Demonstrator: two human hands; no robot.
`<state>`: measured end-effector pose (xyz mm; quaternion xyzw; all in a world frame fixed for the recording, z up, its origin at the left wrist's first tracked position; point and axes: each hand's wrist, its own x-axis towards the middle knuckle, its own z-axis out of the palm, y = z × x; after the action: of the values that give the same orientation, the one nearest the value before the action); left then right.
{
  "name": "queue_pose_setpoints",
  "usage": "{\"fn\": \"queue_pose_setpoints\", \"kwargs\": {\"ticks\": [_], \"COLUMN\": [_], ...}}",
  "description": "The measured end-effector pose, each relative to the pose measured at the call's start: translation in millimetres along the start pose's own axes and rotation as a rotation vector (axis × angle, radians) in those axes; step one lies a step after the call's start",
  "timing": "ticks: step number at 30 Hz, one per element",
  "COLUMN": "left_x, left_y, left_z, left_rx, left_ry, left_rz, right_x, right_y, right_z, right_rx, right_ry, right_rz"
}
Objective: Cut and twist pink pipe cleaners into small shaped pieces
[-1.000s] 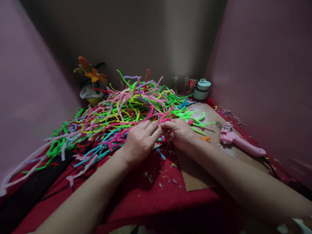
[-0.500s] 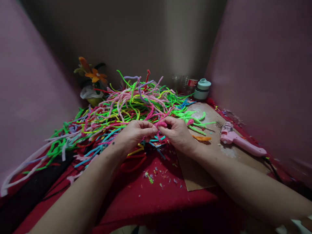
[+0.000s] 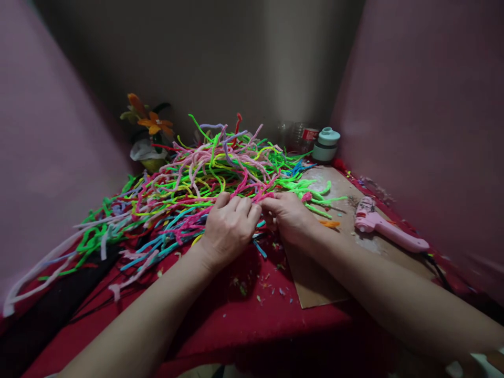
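Observation:
My left hand (image 3: 232, 227) is closed, knuckles up, in front of the pile of pipe cleaners (image 3: 220, 163). Close against its right side, my right hand (image 3: 290, 216) is closed too, thumb and fingers bent together. Both grip a pink pipe cleaner (image 3: 258, 199), of which only a little shows; the rest is covered by my fingers. The pile holds green, pink, yellow, blue and red stems in a tangle, just beyond my fingertips. Bright green pipe cleaners (image 3: 305, 187) lie to the right of my right hand.
A pink hot glue gun (image 3: 388, 231) lies on a cardboard sheet (image 3: 315, 286) at the right. A lidded mint cup (image 3: 326, 146) and clear bottles (image 3: 301, 135) stand behind. Orange flowers (image 3: 154, 124) rise at the back left. Fuzzy scraps dot the red cloth (image 3: 220, 325).
My left hand has turned over so that its back and knuckles face up, covering the pink piece that showed before. My right hand has stayed in nearly the same place, fingers curled lower.

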<state>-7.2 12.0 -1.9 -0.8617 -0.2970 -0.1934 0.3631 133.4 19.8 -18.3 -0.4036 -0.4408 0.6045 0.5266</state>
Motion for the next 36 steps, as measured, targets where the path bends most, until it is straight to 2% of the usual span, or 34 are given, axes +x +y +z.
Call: {"fn": "queue_pose_setpoints", "kwargs": {"ticks": [2,4,7,9,10,12,14,16,18,20,21,24,26,31,34,36], "left_x": [0,3,7,8,7,4,1,0,2,4,5,6,5,1,0,0], "left_y": [-2,-6,-17,-26,-30,-37,-40,-40,-36,-28,-23,-7,0,-1,-4,-3], "left_z": [1.8,1.0,-4.4,-7.0,-7.1,-5.5,-3.7,-3.9,-5.9,-7.6,-7.7,-6.1,-4.9,-1.5,1.0,0.5], "left_rx": [-0.062,-0.251,-0.794,-1.111,-1.224,-1.411,-1.562,-1.630,-1.589,-1.393,-1.221,-0.516,-0.308,-0.254,-0.291,-0.256], "left_ry": [-0.014,-0.030,-0.090,-0.196,-0.251,-0.414,-0.562,-0.646,-0.699,-0.728,-0.715,-0.587,-0.570,-0.554,-0.497,-0.487], "left_rz": [-0.075,-0.194,-0.466,-0.686,-0.749,-0.774,-0.731,-0.659,-0.606,-0.578,-0.570,-0.389,-0.280,-0.275,-0.265,-0.250], "right_x": [0,0,-1,-2,-3,-5,-6,-7,-6,-4,-2,2,4,4,3,3], "right_y": [-1,-3,-7,-9,-11,-13,-14,-14,-12,-8,-6,0,3,5,4,4], "right_z": [-1,-2,-4,-3,-3,-2,-1,0,-1,-1,-2,-3,-4,-3,-2,-2], "right_rx": [-0.027,-0.073,-0.107,-0.129,-0.140,-0.166,-0.196,-0.240,-0.303,-0.380,-0.422,-0.470,-0.402,-0.222,-0.217,-0.247], "right_ry": [-0.026,-0.036,-0.060,-0.094,-0.113,-0.154,-0.174,-0.152,-0.101,-0.045,-0.011,0.091,0.125,0.088,0.074,0.116], "right_rz": [-0.057,-0.099,-0.092,-0.078,-0.077,-0.086,-0.095,-0.110,-0.137,-0.180,-0.200,-0.187,-0.126,-0.128,-0.143,-0.160]}}
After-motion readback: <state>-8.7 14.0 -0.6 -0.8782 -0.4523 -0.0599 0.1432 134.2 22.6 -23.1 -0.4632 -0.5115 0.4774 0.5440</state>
